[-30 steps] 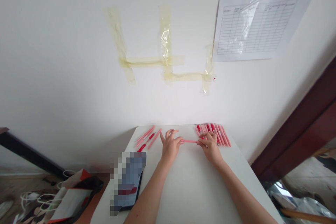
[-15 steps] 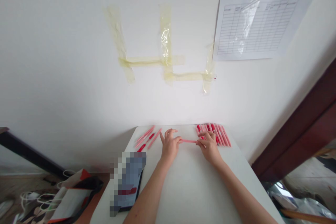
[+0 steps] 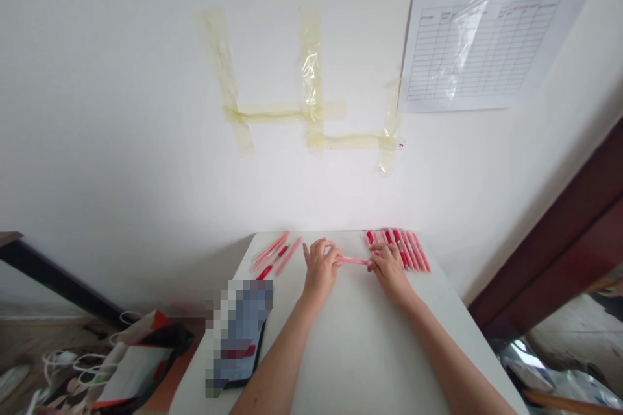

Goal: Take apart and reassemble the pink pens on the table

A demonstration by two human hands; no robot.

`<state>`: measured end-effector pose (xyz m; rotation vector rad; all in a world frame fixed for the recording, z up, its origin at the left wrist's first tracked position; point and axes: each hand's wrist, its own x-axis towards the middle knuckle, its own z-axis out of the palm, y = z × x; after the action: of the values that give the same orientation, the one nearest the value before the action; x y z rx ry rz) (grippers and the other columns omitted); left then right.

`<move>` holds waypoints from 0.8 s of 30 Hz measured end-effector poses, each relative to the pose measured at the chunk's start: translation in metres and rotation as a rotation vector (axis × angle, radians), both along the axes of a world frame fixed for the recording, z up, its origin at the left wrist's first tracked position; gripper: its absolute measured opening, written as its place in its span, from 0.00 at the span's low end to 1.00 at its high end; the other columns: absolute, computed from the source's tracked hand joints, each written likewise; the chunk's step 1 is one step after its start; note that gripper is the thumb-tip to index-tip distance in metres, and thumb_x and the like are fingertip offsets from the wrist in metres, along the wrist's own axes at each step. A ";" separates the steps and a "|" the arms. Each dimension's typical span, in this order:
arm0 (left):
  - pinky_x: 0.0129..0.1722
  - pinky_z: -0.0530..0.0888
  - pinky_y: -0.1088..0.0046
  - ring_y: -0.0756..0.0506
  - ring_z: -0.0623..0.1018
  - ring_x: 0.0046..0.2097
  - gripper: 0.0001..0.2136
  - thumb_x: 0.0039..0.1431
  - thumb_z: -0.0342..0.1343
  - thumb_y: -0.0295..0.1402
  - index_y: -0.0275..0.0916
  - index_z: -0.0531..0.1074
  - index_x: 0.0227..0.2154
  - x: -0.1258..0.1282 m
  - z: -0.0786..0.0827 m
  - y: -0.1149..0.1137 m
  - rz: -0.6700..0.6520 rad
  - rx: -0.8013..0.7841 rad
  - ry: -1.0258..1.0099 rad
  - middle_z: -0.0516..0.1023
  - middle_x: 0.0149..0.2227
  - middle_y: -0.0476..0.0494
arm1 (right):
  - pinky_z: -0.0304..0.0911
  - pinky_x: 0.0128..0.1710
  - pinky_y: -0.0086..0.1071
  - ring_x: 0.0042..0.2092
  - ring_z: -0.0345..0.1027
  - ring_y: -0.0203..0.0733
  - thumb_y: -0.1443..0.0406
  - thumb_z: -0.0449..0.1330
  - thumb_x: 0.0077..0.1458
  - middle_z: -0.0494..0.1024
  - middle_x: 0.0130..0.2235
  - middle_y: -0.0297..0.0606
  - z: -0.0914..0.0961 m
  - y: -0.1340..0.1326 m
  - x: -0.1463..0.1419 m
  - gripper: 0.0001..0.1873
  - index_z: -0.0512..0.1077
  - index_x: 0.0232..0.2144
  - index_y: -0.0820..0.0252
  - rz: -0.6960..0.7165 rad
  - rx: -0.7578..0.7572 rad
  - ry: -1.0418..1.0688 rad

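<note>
A slim pink pen (image 3: 354, 261) lies level between my two hands, above the white table (image 3: 363, 337). My left hand (image 3: 322, 269) pinches its left end, and my right hand (image 3: 388, 268) grips its right end. Behind and beside my right hand, several pink and red pens (image 3: 413, 249) lie side by side in a row; the hand covers part of them. To the left of my left hand are a few loose pink pens (image 3: 270, 249), a single pink pen (image 3: 289, 255) and a red pen (image 3: 272, 262).
A phone (image 3: 243, 337), partly blurred out, rests at the table's left side near my left forearm. The white wall (image 3: 311, 201) rises right behind the table, with yellowed tape and a taped printed sheet (image 3: 481, 52). Bags and cables (image 3: 131, 363) are on the floor at left.
My left hand's fingers have shifted slightly on the pink pen, which tilts a little more down to the right. Both hands still hold it. The view has moved slightly.
</note>
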<state>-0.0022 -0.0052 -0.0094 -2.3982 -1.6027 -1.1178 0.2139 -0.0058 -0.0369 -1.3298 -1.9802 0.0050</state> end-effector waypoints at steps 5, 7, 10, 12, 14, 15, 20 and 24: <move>0.64 0.45 0.38 0.38 0.65 0.59 0.04 0.55 0.61 0.30 0.47 0.77 0.33 -0.002 -0.002 0.003 0.018 0.022 0.009 0.75 0.47 0.46 | 0.59 0.52 0.53 0.55 0.55 0.53 0.66 0.53 0.61 0.71 0.50 0.42 0.001 0.000 -0.001 0.16 0.72 0.22 0.57 -0.004 0.013 0.057; 0.64 0.45 0.37 0.37 0.65 0.59 0.04 0.56 0.61 0.31 0.48 0.78 0.31 -0.003 -0.002 0.004 0.028 0.035 0.016 0.76 0.47 0.47 | 0.59 0.52 0.53 0.55 0.54 0.53 0.65 0.54 0.61 0.72 0.50 0.41 0.001 0.000 -0.001 0.16 0.72 0.21 0.57 -0.001 0.027 0.078; 0.64 0.46 0.37 0.37 0.65 0.59 0.06 0.57 0.59 0.31 0.49 0.79 0.29 -0.004 -0.002 0.005 0.038 0.036 0.026 0.76 0.48 0.48 | 0.58 0.53 0.54 0.54 0.54 0.53 0.64 0.56 0.60 0.73 0.49 0.40 0.003 0.000 -0.002 0.16 0.74 0.21 0.55 0.004 0.063 0.097; 0.64 0.46 0.37 0.37 0.65 0.59 0.06 0.57 0.59 0.31 0.49 0.80 0.28 -0.004 -0.001 0.004 0.047 0.036 0.025 0.76 0.49 0.48 | 0.58 0.53 0.54 0.54 0.54 0.53 0.63 0.57 0.60 0.73 0.48 0.40 0.003 0.000 -0.002 0.14 0.76 0.23 0.53 0.001 0.087 0.104; 0.64 0.46 0.37 0.37 0.64 0.59 0.06 0.58 0.59 0.32 0.48 0.80 0.28 -0.004 0.000 0.004 0.054 0.034 0.023 0.75 0.49 0.47 | 0.59 0.53 0.54 0.54 0.55 0.53 0.61 0.58 0.59 0.74 0.48 0.40 0.004 0.000 -0.003 0.12 0.77 0.25 0.52 -0.008 0.113 0.111; 0.64 0.46 0.37 0.37 0.64 0.60 0.06 0.58 0.59 0.33 0.48 0.80 0.28 -0.004 0.000 0.004 0.058 0.030 0.023 0.75 0.49 0.46 | 0.58 0.53 0.54 0.54 0.55 0.53 0.60 0.59 0.59 0.74 0.48 0.40 0.004 0.000 -0.003 0.12 0.78 0.25 0.51 -0.015 0.126 0.113; 0.63 0.46 0.34 0.36 0.62 0.61 0.06 0.58 0.59 0.32 0.49 0.80 0.30 -0.004 -0.002 0.004 0.060 0.005 0.038 0.74 0.51 0.46 | 0.57 0.53 0.55 0.55 0.55 0.54 0.60 0.60 0.58 0.75 0.47 0.38 0.005 -0.001 -0.001 0.10 0.79 0.27 0.49 -0.064 0.173 0.085; 0.63 0.47 0.33 0.35 0.62 0.61 0.07 0.58 0.58 0.31 0.48 0.80 0.29 -0.003 -0.004 0.004 0.062 0.007 0.054 0.72 0.52 0.46 | 0.55 0.54 0.55 0.55 0.56 0.55 0.60 0.60 0.59 0.75 0.49 0.36 0.008 -0.004 -0.002 0.10 0.79 0.27 0.49 -0.094 0.197 0.052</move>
<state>-0.0053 -0.0012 -0.0135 -2.3360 -1.6412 -1.0382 0.2119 -0.0100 -0.0291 -1.2790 -1.8226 -0.1935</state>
